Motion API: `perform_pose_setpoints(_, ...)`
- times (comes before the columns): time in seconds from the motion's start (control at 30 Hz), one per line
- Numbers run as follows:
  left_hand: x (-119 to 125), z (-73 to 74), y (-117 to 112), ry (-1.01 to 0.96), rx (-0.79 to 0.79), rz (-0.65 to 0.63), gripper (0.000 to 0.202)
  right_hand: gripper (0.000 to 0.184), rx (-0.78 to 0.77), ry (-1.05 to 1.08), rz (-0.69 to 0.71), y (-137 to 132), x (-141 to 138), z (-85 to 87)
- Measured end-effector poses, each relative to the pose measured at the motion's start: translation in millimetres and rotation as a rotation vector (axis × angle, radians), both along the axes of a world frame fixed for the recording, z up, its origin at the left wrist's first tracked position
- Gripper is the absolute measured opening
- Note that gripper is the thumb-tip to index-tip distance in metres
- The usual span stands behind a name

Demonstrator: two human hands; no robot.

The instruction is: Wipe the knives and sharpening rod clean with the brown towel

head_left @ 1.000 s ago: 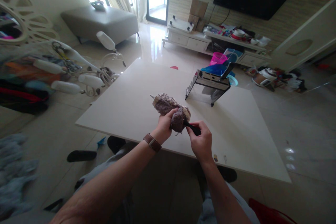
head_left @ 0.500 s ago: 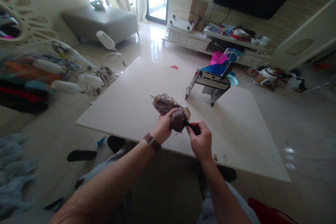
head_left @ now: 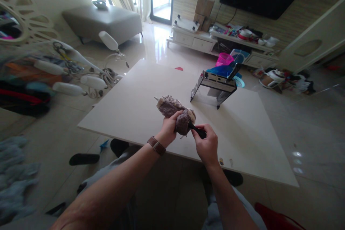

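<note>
A fluffy purple-grey duster head point(head_left: 174, 109) with a black handle point(head_left: 198, 131) is held just above the near part of a large white table point(head_left: 151, 90). My left hand point(head_left: 169, 128), with a brown watch strap on its wrist, is closed around the near end of the fluffy cover. My right hand point(head_left: 206, 145) is closed on the black handle right beside it. A thin metal tip pokes out of the cover's far end.
A black metal rack point(head_left: 214, 85) stands on the table's far side. A white chandelier point(head_left: 81, 75) lies on the floor at the left. A grey sofa, a cluttered TV cabinet point(head_left: 215, 41), a pink basket point(head_left: 224, 59) and slippers lie around.
</note>
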State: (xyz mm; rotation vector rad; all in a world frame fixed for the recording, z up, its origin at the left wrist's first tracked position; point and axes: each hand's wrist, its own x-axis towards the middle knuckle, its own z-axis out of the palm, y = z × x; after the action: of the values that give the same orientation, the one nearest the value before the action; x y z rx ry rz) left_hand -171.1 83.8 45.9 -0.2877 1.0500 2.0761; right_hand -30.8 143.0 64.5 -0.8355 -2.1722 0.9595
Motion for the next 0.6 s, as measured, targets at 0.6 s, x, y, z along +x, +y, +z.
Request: perform_pose_setpoints(0.6,0.2,-1.5,2.8,-0.014,0.002,0.012,0.035,0.007,-0.008,0.0,-0.005,0.5,-0.3,-0.7)
